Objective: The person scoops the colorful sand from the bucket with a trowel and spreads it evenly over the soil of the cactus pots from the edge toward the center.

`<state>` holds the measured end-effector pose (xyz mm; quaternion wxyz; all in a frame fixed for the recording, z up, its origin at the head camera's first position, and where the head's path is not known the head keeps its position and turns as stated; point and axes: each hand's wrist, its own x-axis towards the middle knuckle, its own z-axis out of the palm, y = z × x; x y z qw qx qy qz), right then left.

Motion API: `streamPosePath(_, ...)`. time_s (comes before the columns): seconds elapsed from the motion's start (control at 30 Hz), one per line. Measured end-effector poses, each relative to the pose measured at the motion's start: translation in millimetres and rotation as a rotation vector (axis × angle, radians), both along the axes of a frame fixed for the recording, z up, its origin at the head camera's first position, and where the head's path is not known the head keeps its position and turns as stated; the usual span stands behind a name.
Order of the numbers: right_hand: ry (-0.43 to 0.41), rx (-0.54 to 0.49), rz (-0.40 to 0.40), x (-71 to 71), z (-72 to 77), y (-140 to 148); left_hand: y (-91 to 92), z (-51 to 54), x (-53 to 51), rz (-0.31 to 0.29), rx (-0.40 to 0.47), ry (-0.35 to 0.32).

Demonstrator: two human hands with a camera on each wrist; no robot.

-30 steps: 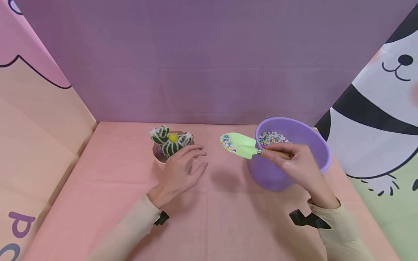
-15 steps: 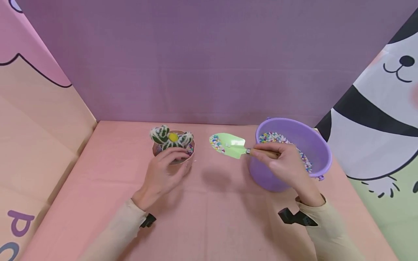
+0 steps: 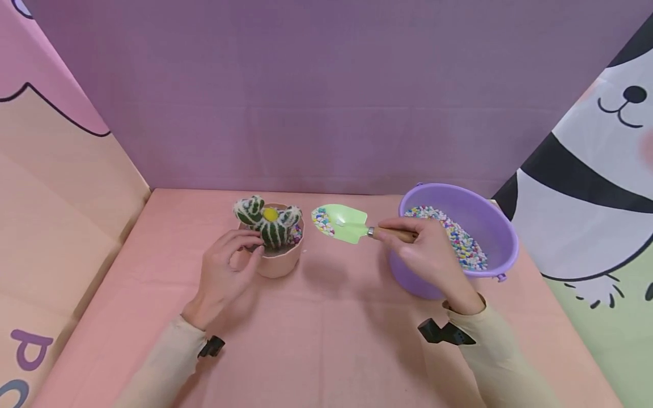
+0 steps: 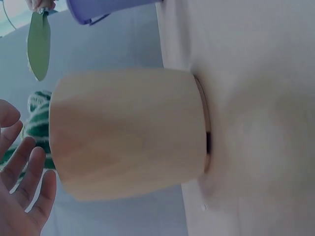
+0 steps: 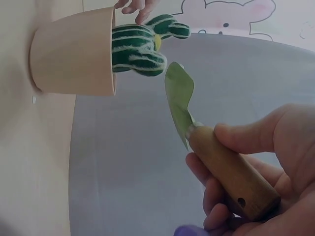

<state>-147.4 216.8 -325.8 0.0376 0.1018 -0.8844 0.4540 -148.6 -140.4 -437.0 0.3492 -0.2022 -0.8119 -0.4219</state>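
My right hand (image 3: 425,249) grips the wooden handle of a trowel (image 3: 347,224) whose light green blade carries small coloured pebbles near its tip. The blade hangs above the table, just right of a peach plant pot (image 3: 278,265). In this pot stands a knitted-looking green and white cactus (image 3: 274,232) with a yellow flower; pebbles (image 3: 295,234) lie at its right side. My left hand (image 3: 224,269) is at the pot's left rim, fingers loosely bent and close to the cactus. Whether they touch it, I cannot tell. The left wrist view shows those fingers (image 4: 29,172) spread apart.
A purple bucket (image 3: 418,277) with many coloured pebbles (image 3: 466,246) stands on the right, partly behind my right hand. The pink-covered table (image 3: 326,340) meets a purple backdrop (image 3: 326,96) behind. One tiny pale pebble (image 3: 304,251) lies beside the pot.
My left hand has moved left, from in front of the pot to its left rim. My right hand has carried the loaded trowel left, towards the cactus.
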Motion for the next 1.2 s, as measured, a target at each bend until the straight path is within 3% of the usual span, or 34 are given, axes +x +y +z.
streamPosePath(0.33,0.04,0.04,-0.033,-2.2,-5.8,-20.1,-19.9,-9.3,-1.7,0.054,0.038,0.011)
streamPosePath(0.7,0.033,0.063,-0.057,-7.4,-21.0,-30.2,-30.2,-20.0,-3.0,0.107,0.059,-0.038)
streamPosePath(0.8,0.018,0.038,-0.051,-9.6,-27.0,-34.6,-31.5,-21.1,-4.2,0.118,0.047,-0.095)
streamPosePath(0.93,-0.002,0.004,-0.045,-12.7,-32.8,-41.2,-33.4,-21.0,-6.5,0.105,0.0,-0.223)
streamPosePath(1.07,0.009,-0.004,-0.04,-16.2,-36.0,-49.2,-35.0,-19.0,-10.5,0.059,-0.051,-0.346)
streamPosePath(1.2,0.043,0.019,-0.044,-18.3,-36.0,-57.8,-35.6,-16.6,-15.7,0.01,-0.103,-0.405)
